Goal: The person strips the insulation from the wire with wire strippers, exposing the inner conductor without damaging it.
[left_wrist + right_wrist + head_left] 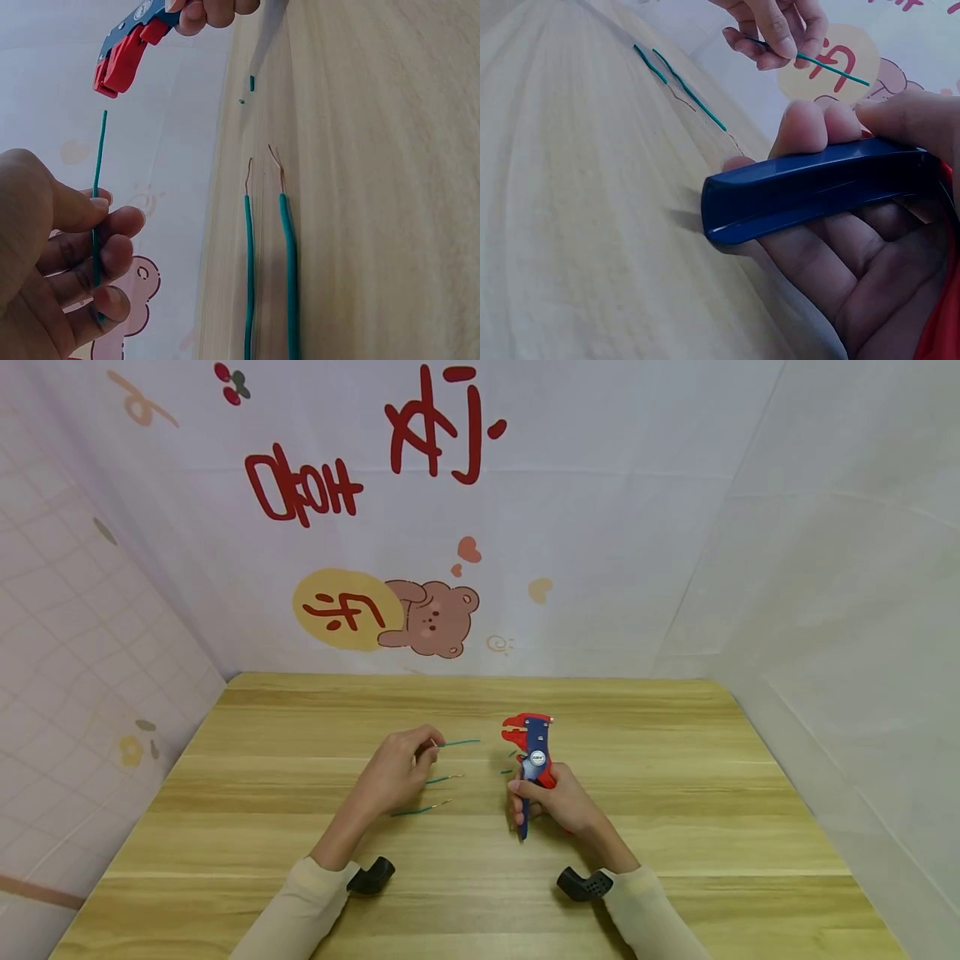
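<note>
My left hand (pixel 393 770) pinches a short green wire (pixel 100 161) between thumb and fingers, its free end pointing toward the tool on the right. The wire is held above the table, its insulation whole at that end. In my right hand (pixel 558 799) I grip a red and blue wire stripper (pixel 536 747) by its handles, the red jaws facing left and parted. A gap separates the wire's tip from those jaws. Two more green wires (pixel 250 277) (pixel 289 277) lie side by side on the table near my left hand, each with bare copper strands at one end.
Small green insulation scraps (pixel 252 83) lie on the wooden table (pixel 675 777) beside the stripper. A printed white cloth (pixel 600 527) hangs behind the table's far edge, with more cloth at both sides. Black wrist devices (pixel 371 877) sit at both cuffs.
</note>
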Demonstrator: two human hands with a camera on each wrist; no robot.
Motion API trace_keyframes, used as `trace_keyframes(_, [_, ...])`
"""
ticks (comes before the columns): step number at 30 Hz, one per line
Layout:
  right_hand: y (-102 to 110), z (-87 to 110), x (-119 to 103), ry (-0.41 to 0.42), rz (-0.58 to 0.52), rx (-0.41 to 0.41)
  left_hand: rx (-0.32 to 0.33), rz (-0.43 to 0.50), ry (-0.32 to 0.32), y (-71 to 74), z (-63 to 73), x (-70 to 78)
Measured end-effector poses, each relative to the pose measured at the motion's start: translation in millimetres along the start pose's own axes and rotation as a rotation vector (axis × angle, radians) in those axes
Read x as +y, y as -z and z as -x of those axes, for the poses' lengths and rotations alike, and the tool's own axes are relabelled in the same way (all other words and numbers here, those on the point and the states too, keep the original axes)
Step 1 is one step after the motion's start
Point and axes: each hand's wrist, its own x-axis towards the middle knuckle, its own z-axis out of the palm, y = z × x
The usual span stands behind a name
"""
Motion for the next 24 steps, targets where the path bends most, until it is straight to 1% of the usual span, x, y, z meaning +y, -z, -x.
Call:
trace_keyframes(5, [-1.1, 0.1, -1.3, -0.016, 0.019, -0.012, -0.001, -0.003, -0.009, 1.0, -0.3, 2.3])
trace_keyframes(10, [-2.1, -0.3, -1.8, -0.009, 0.017, -0.034, -0.011, 0.006, -0.021, 0.7, -0.1, 3.2])
trace_keyframes(14, [-3.1, -0.3, -2.0, -0.017, 0.015, -0.044, -0.018, 0.016, -0.018, 1.1, 0.0, 5.2])
trace_keyframes(21, [-5.3, 0.4, -3.0, -0.027, 0.02, -0.036, -0.034, 0.039, -0.001, 1.7, 0.4, 8.7])
trace_keyframes(24, [-6.2, 0.2, -2.6, -0.032, 0.016, -0.035, -0.035, 0.066, -0.004, 0.5, 0.4, 8.7])
